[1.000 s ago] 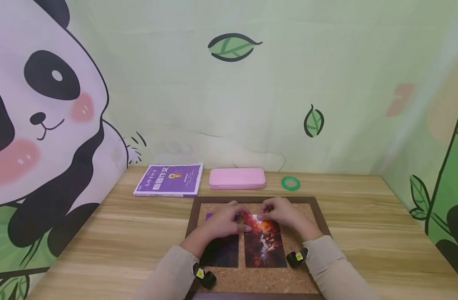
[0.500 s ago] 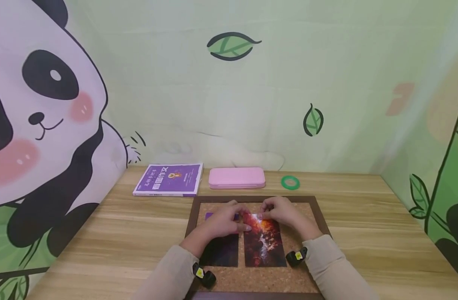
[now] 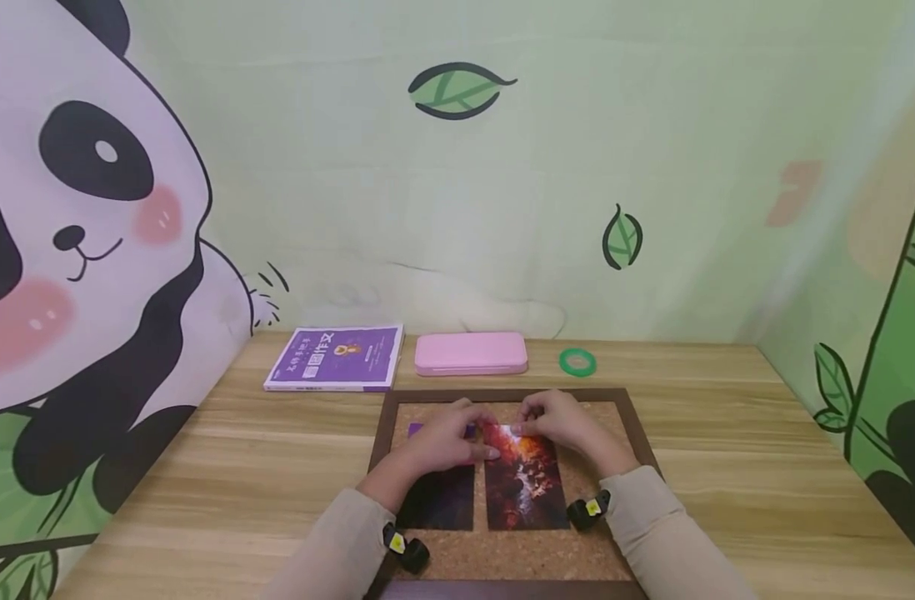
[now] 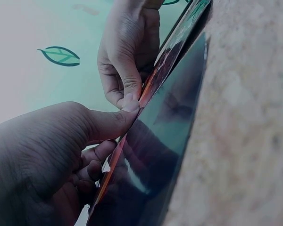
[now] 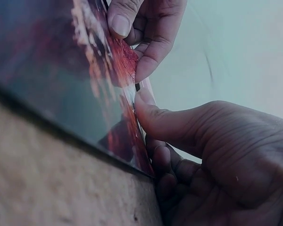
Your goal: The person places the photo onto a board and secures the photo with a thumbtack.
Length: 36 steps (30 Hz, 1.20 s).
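A cork board [image 3: 592, 550] in a dark brown frame lies on the wooden table. On it, side by side, are a dark purple photo [image 3: 438, 500] and a red fiery photo [image 3: 525, 492]. My left hand [image 3: 486, 448] pinches the red photo's upper left corner, thumb on top. My right hand [image 3: 523, 428] pinches its top edge just beside. In the left wrist view the left thumb [image 4: 111, 122] presses the lifted edge of the red photo [image 4: 172, 52] above the dark photo [image 4: 165, 141]. The right wrist view has the right thumb [image 5: 148, 115] on the red photo [image 5: 85, 61].
A purple book [image 3: 336, 358], a pink case [image 3: 471, 353] and a green tape ring [image 3: 577, 362] lie along the back of the table [image 3: 727, 433]. Painted walls close the left, back and right sides.
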Each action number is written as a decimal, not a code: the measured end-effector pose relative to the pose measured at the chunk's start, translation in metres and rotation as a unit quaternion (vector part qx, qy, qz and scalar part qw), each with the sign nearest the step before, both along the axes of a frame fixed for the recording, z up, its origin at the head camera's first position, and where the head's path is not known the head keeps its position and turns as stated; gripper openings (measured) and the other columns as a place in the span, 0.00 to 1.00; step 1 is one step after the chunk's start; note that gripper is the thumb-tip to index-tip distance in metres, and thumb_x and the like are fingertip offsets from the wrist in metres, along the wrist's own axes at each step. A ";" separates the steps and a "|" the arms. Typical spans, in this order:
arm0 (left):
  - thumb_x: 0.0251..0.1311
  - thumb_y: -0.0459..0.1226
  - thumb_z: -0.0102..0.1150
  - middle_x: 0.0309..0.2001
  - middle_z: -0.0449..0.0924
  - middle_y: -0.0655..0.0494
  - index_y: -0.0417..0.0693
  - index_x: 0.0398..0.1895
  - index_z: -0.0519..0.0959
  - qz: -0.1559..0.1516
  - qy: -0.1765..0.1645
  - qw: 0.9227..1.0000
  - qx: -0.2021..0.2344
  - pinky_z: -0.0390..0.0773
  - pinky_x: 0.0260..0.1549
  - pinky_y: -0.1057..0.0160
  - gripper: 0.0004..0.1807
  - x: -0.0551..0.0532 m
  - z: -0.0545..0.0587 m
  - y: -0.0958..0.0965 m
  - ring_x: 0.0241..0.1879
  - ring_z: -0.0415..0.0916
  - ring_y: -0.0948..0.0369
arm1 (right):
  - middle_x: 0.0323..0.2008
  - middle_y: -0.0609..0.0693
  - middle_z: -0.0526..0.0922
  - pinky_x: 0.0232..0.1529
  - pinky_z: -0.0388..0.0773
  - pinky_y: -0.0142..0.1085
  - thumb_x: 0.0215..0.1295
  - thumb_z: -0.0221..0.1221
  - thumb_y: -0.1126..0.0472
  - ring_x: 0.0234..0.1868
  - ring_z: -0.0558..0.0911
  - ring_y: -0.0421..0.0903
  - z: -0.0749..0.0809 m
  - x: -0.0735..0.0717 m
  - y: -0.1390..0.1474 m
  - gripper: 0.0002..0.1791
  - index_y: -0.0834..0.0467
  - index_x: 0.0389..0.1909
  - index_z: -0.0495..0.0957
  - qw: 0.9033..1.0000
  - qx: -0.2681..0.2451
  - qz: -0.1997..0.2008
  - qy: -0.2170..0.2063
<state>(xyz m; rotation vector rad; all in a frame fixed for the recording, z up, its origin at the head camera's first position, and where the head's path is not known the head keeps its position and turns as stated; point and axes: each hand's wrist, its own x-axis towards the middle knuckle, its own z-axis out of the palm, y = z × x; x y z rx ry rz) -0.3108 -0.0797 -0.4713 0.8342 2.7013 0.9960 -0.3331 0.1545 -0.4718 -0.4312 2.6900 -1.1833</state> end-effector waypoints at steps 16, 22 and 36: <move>0.58 0.48 0.71 0.45 0.74 0.59 0.54 0.55 0.80 0.001 -0.001 1.000 0.000 0.75 0.44 0.56 0.23 -0.001 -0.001 0.000 0.43 0.73 0.58 | 0.24 0.46 0.76 0.31 0.70 0.37 0.59 0.71 0.57 0.29 0.73 0.43 -0.001 -0.001 0.002 0.09 0.55 0.28 0.82 1.000 -0.005 0.011 0.006; 0.58 0.48 0.71 0.44 0.74 0.58 0.53 0.55 0.81 -0.004 0.006 1.000 0.000 0.75 0.43 0.57 0.22 -0.001 -0.001 0.001 0.42 0.73 0.58 | 0.26 0.46 0.78 0.34 0.71 0.38 0.59 0.71 0.55 0.31 0.74 0.44 -0.005 -0.002 0.008 0.09 0.54 0.30 0.83 0.999 -0.019 0.023 0.011; 0.58 0.48 0.72 0.44 0.74 0.57 0.53 0.55 0.81 -0.004 0.008 1.000 0.000 0.75 0.43 0.58 0.23 0.001 0.000 0.000 0.42 0.73 0.58 | 0.30 0.47 0.80 0.36 0.72 0.38 0.60 0.69 0.58 0.34 0.77 0.44 -0.002 -0.002 0.009 0.07 0.57 0.34 0.83 0.999 -0.047 0.023 -0.012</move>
